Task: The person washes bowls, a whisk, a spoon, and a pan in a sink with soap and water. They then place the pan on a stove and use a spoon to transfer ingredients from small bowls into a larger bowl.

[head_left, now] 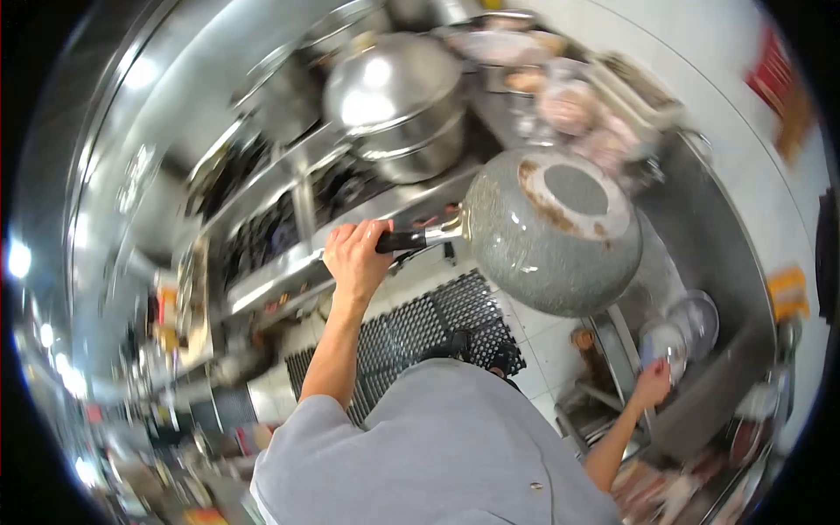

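My left hand [356, 258] is wrapped round the black handle of a large grey wok [551, 271]. The wok is raised and tilted, its rounded underside facing me, with a brown-stained ring on the base. It looks wet and shiny. Down at the sink, my right hand [652, 385] is closed beside a pale round bowl-like thing [662, 343]. What its fingers grip, if anything, is too small and blurred to name. A metal bowl or lid [697, 322] sits right behind that pale thing.
A steel sink [744, 262] runs along the right. Beyond the wok stand a lidded steel pot [394, 96] on the stove [289, 210] and blurred bagged food [569, 105]. A perforated black mat [411, 328] covers part of the tiled floor. Raw meat-like pieces [656, 494] lie lower right.
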